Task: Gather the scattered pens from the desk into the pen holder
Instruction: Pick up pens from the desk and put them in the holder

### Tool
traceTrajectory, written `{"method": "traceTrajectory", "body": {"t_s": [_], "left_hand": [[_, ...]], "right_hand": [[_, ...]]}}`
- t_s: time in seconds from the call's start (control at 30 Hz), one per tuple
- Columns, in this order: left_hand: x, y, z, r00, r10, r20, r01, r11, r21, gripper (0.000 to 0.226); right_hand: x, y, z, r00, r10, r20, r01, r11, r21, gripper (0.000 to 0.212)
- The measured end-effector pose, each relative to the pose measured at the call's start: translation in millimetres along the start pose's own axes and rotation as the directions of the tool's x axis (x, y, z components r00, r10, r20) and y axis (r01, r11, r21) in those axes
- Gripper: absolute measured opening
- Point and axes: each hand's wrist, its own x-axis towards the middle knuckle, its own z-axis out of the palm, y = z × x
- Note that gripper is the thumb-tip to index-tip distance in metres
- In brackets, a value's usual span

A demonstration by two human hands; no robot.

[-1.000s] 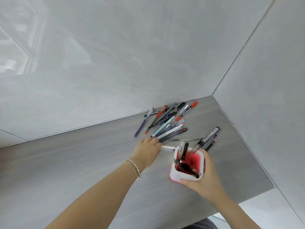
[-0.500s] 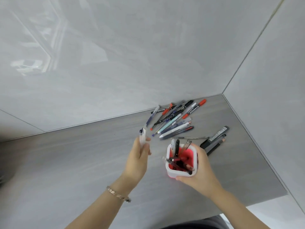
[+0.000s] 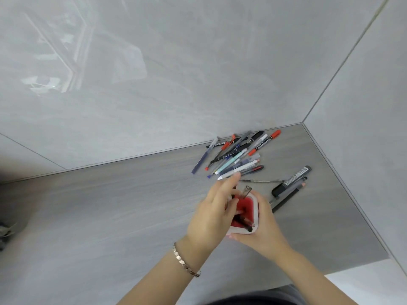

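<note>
The pen holder (image 3: 255, 208) is a small white cup with a red inside, and several pens stand in it. My right hand (image 3: 265, 231) grips it from the right and below. Over its left side is my left hand (image 3: 212, 216), fingers spread, index finger pointing away from me. A clear-barrelled pen (image 3: 246, 191) sticks up out of the cup just beside my left thumb. Several loose pens (image 3: 237, 158) lie in a heap by the back wall. To the holder's right lie a black marker (image 3: 291, 180) and dark pencils (image 3: 288, 198).
The grey desk (image 3: 110, 216) sits in a corner, with grey walls behind and to the right. A thin pen (image 3: 262, 181) lies between the heap and the holder. Something dark (image 3: 4, 233) shows at the left edge. The desk's front edge runs at the lower right.
My left hand lifted a clear pen off the desk, carried it right and lowered it into the holder; its fingers have since spread. My right hand has kept its grip on the holder.
</note>
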Motion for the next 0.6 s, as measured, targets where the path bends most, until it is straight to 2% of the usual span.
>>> {"method": "traceTrajectory", "body": {"t_s": [0.03, 0.1, 0.17, 0.23, 0.33, 0.43, 0.5, 0.53, 0.6], "left_hand": [[0, -7, 0, 0.996, 0.093, -0.015, -0.091, 0.987, 0.134, 0.054], [-1, -22, 3, 0.968, 0.247, -0.03, -0.218, 0.898, 0.381, 0.04], [-2, -29, 7, 0.951, 0.303, -0.058, -0.233, 0.83, 0.507, 0.032], [-2, -32, 9, 0.965, 0.255, -0.069, -0.201, 0.879, 0.433, 0.035], [-4, -34, 12, 0.987, 0.162, -0.011, -0.156, 0.966, 0.204, 0.036], [-9, -24, 16, 0.975, 0.153, 0.164, -0.179, 0.971, 0.159, 0.031], [-6, -14, 15, 0.941, 0.151, 0.304, -0.221, 0.952, 0.212, 0.043], [-1, -8, 10, 0.932, 0.121, 0.341, -0.184, 0.97, 0.161, 0.046], [18, -4, -3, 0.941, 0.047, 0.336, -0.02, 0.996, -0.084, 0.041]], "right_hand": [[0, -1, 0, 1.0, -0.014, -0.003, 0.014, 1.0, 0.0, 0.09], [0, -4, 0, 1.0, -0.026, -0.003, 0.026, 1.0, -0.011, 0.089], [0, -2, -1, 1.0, -0.025, 0.0, 0.025, 0.999, -0.027, 0.088], [1, 0, -3, 1.0, -0.02, 0.005, 0.02, 0.999, -0.038, 0.087], [3, 1, -3, 1.0, -0.014, 0.015, 0.014, 0.999, -0.041, 0.086], [7, -1, -3, 1.0, -0.008, -0.011, 0.007, 1.0, -0.023, 0.08], [8, -5, -3, 1.0, -0.011, 0.0, 0.011, 1.0, -0.017, 0.073], [9, -7, -4, 1.0, -0.014, 0.002, 0.014, 1.0, -0.012, 0.071], [14, -4, -8, 1.0, 0.005, -0.004, -0.005, 1.0, 0.016, 0.073]]}}
